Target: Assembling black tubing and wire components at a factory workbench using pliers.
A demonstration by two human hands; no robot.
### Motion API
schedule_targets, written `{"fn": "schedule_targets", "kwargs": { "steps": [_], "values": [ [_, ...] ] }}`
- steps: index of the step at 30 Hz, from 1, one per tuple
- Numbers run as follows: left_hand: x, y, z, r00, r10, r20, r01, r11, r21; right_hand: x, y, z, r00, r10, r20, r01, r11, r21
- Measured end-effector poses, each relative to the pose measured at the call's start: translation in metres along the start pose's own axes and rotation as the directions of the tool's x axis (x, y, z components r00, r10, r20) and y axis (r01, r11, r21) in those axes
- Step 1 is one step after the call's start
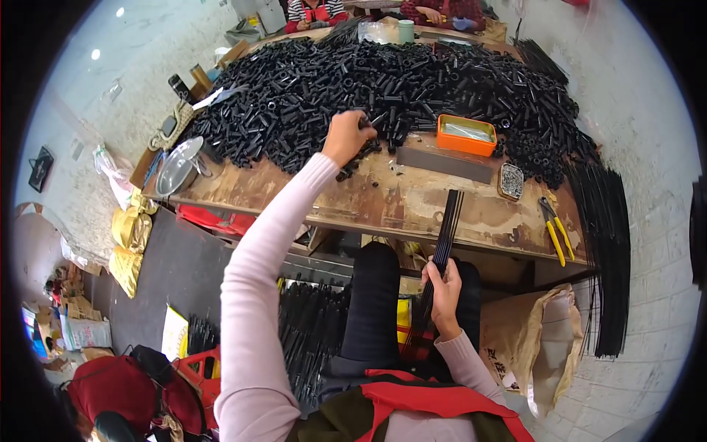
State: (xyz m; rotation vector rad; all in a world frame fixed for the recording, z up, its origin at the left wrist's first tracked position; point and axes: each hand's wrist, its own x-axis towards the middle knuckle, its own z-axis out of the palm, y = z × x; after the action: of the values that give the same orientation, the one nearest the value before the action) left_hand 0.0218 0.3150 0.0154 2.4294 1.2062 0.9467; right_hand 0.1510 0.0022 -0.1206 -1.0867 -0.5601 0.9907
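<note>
My left hand (345,140) reaches over the wooden table at the near edge of a big heap of short black tube pieces (317,96). Its fingers are closed on a small black tube piece (364,122), partly hidden by them. In front of my lap, my right hand (445,293) is wrapped round a bundle of thin black rods (447,232). The upper ends of the rods reach over the table edge, while the lower ends hang beside my leg.
An orange box (467,135), a dark flat bar (443,164), a tin of small metal bits (510,181) and yellow-handled pliers (556,230) lie on the table. More black rods (604,258) hang off its right edge. A paper sack (526,339) stands below. Two people (315,13) sit opposite.
</note>
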Motion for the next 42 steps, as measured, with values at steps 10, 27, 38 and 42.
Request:
{"fn": "schedule_targets", "kwargs": {
  "steps": [10,27,38,42],
  "values": [
    [-0.102,0.029,0.024,0.998,-0.04,-0.04,0.031,0.981,-0.194,-0.009,-0.005,0.009,0.996,-0.039,0.084,0.034,0.998,0.05],
    [-0.116,0.062,0.03,0.909,-0.169,0.382,0.418,0.402,-0.815,-0.017,-0.003,0.0,0.892,-0.012,0.451,-0.126,0.954,0.273],
    [-0.189,0.253,-0.088,0.776,0.616,0.133,-0.232,0.475,-0.849,-0.094,0.002,-0.008,0.935,0.144,0.324,-0.162,0.986,0.03],
    [-0.171,0.161,-0.08,0.994,-0.096,0.052,0.092,0.484,-0.87,-0.112,-0.039,0.002,0.92,0.266,0.288,-0.257,0.964,-0.072]
  ]
}}
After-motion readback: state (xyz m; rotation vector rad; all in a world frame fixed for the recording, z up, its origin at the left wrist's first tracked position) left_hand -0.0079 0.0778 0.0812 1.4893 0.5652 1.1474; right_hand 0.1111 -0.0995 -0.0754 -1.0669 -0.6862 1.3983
